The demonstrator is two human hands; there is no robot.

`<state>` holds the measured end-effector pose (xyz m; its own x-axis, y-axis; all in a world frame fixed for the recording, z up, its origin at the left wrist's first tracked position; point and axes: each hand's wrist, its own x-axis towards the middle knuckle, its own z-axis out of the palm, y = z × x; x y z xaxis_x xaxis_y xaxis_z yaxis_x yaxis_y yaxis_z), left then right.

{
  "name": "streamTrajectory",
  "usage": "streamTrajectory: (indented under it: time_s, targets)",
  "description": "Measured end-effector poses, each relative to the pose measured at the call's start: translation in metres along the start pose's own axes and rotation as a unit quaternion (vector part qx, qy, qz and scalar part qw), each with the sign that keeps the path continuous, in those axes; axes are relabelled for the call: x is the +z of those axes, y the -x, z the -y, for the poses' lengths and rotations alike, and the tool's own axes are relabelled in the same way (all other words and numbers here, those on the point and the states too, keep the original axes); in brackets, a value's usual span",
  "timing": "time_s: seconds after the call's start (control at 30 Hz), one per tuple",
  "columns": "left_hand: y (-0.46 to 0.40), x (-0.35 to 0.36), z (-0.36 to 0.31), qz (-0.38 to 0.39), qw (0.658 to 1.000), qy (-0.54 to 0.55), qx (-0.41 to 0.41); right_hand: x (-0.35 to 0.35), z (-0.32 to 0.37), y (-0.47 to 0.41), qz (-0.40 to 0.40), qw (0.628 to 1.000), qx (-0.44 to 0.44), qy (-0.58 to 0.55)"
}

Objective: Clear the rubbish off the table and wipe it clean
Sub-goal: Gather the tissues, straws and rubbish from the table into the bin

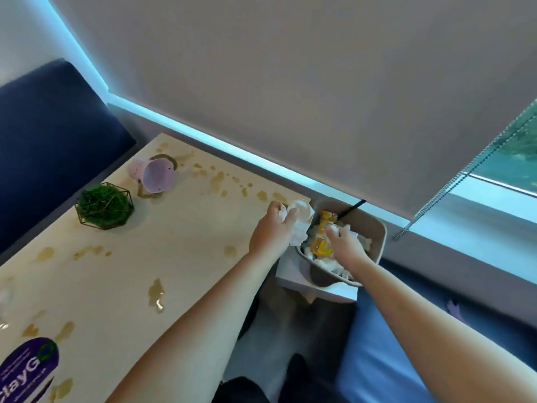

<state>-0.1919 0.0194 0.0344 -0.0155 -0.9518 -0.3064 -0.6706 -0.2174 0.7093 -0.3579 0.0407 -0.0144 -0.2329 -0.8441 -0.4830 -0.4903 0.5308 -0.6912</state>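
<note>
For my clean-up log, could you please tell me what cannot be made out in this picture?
- Head view: the bin's lower contents, covered by tissues and yellow wrappers.
- What the right hand touches or grips; its fingers are buried in the rubbish.
- What besides crumpled tissue the left hand holds; blurred.
- The purple sticker's wording, cut by the frame edge.
- The tipped pink cup's contents; blurred.

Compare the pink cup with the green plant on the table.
The pink cup lies tipped on its side, mouth open towards the camera; the green plant stands upright. The cup is smooth and pale pink; the plant is a grassy tuft inside a dark wire frame. Brown spill marks ring the cup; the plant's spot looks dry. Both sit near the far left end of the table.
</note>
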Motion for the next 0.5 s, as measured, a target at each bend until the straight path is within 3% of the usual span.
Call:
streamTrajectory:
  time_s: [0.27, 0.5]
  targets:
    - [-0.001, 0.045, -0.013, 0.045, 0.999, 0.010, -0.007, -0.029, -0.064, -0.018, -0.006, 0.988, -0.010, 0.151]
    - [0.007, 0.075, -0.010, 0.075, 0.996, 0.031, -0.041, -0.038, -0.077, -0.003, 0.004, 0.998, -0.009, 0.061]
